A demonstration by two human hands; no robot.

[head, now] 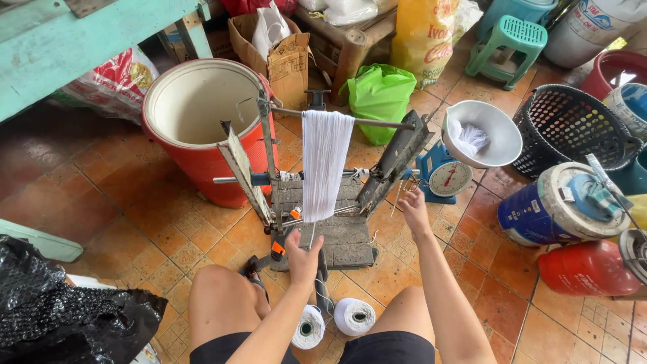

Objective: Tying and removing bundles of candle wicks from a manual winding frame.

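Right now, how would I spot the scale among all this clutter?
Start at the big red barrel on the left, then look right past the winding frame hung with white thread. Just beyond the right hand stands the scale. It is small and blue, the only thing with a round dial, and a white bowl of thread sits on top.

— How many spools of white thread stand on the floor?
— Two: one white thread spool [309, 327] by the left knee, another white thread spool [354, 316] just beside it.
— And winding frames?
— One metal winding frame [323, 176], carrying one hank of white yarn [325, 163].
— Weighing scales?
— One blue dial scale [446, 176] with one white bowl [495, 128].
— Stools?
— One green plastic stool [507, 47].
— Baskets?
— One black plastic basket [573, 128].
— Drums?
— One big red drum [195, 114].
— Hands?
— Two: one left hand [303, 259], one right hand [412, 212].
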